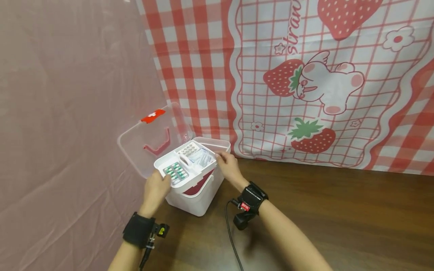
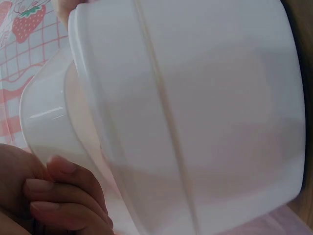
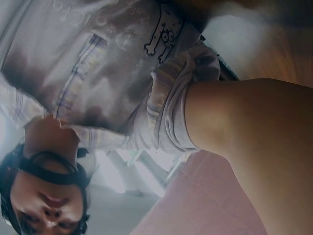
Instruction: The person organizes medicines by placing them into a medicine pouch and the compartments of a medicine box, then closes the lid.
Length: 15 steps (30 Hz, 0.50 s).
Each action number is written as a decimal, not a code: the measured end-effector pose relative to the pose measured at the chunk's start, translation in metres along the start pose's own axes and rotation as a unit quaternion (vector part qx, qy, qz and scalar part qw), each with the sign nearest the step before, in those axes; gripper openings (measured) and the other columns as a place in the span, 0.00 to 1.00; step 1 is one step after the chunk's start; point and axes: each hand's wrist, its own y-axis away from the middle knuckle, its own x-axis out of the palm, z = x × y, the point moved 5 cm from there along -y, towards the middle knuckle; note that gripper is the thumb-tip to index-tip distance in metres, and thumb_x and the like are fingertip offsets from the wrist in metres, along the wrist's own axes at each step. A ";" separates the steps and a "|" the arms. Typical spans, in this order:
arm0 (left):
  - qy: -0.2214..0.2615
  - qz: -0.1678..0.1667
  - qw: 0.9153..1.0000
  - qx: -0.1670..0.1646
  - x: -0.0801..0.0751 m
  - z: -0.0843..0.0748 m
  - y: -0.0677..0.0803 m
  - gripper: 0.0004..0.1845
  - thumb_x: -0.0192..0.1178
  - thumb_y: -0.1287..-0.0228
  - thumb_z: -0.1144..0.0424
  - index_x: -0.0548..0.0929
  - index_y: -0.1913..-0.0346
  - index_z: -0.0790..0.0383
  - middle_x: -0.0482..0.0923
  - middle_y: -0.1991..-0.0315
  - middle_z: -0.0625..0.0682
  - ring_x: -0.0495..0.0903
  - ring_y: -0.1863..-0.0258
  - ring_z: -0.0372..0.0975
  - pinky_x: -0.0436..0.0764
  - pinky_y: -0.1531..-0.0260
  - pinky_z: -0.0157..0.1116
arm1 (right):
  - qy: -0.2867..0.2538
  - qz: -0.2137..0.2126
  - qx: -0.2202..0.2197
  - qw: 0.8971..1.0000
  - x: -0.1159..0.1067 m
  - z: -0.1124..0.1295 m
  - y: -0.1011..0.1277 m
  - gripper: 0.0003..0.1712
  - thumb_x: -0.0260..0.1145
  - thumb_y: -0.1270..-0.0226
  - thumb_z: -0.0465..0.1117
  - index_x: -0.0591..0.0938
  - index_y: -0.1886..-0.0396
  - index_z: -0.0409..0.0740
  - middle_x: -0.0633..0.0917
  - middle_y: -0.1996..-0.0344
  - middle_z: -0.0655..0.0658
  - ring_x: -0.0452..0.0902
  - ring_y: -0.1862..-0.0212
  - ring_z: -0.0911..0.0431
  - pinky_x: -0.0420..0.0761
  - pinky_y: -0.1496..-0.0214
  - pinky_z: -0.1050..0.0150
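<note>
A white first-aid box (image 1: 193, 205) stands with its clear lid (image 1: 135, 141) swung back. In its top sits a white tray (image 1: 184, 186), raised at the near side so that a dark red strip shows beneath. Green-and-white capsules in a blister pack (image 1: 175, 173), a second blister pack (image 1: 189, 149) and clear plastic packets (image 1: 203, 157) lie in the tray. My left hand (image 1: 156, 188) grips the tray's left end; its curled fingers (image 2: 68, 191) show beside the box in the left wrist view. At the opposite end, my right hand (image 1: 230, 167) pinches the tray's rim.
The box rests on a brown wooden table (image 1: 322, 203), close to a pink cloth wall (image 1: 74, 131) on the left. Behind hangs a strawberry-print checked cloth (image 1: 210, 75). A black cable (image 1: 228, 229) runs down from the right wrist band. The right wrist view shows a person and an arm.
</note>
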 end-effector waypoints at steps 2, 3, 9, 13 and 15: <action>0.008 -0.005 1.000 -0.005 0.002 -0.002 0.001 0.11 0.47 0.42 0.64 0.73 0.69 0.72 0.77 0.76 0.64 0.74 0.78 0.49 0.69 0.81 0.42 | 0.012 -0.018 -0.013 1.000 -0.003 0.001 0.001 0.14 0.56 0.35 0.37 0.80 0.56 0.34 0.84 0.61 0.37 0.79 0.59 0.48 0.77 0.55 0.55; 0.010 -0.009 1.000 -0.007 0.003 -0.003 0.001 0.11 0.47 0.43 0.65 0.73 0.68 0.73 0.77 0.76 0.65 0.75 0.77 0.51 0.70 0.80 0.43 | 0.014 -0.023 -0.017 0.999 -0.004 0.002 0.001 0.13 0.56 0.35 0.37 0.81 0.56 0.34 0.84 0.61 0.37 0.80 0.59 0.48 0.77 0.55 0.55; 0.023 -0.030 0.999 -0.019 0.008 -0.006 0.005 0.16 0.47 0.42 0.65 0.71 0.60 0.78 0.79 0.76 0.65 0.78 0.75 0.54 0.73 0.74 0.46 | 0.026 -0.017 -0.036 0.999 -0.006 0.000 0.002 0.13 0.56 0.36 0.35 0.80 0.54 0.35 0.84 0.57 0.37 0.80 0.55 0.47 0.77 0.52 0.53; 0.032 -0.045 0.998 -0.022 0.010 -0.008 0.009 0.21 0.47 0.42 0.66 0.68 0.53 0.85 0.79 0.75 0.67 0.79 0.75 0.55 0.74 0.72 0.48 | 0.036 0.013 -0.032 0.999 -0.004 -0.004 0.003 0.16 0.53 0.34 0.35 0.77 0.49 0.38 0.81 0.52 0.37 0.77 0.48 0.46 0.76 0.49 0.51; 0.035 -0.058 0.998 -0.019 0.011 -0.009 0.010 0.24 0.47 0.43 0.67 0.65 0.51 0.89 0.79 0.72 0.70 0.79 0.72 0.58 0.75 0.69 0.50 | 0.043 0.027 -0.034 0.998 -0.004 -0.006 0.005 0.18 0.53 0.34 0.35 0.74 0.45 0.37 0.80 0.49 0.36 0.75 0.46 0.44 0.75 0.47 0.50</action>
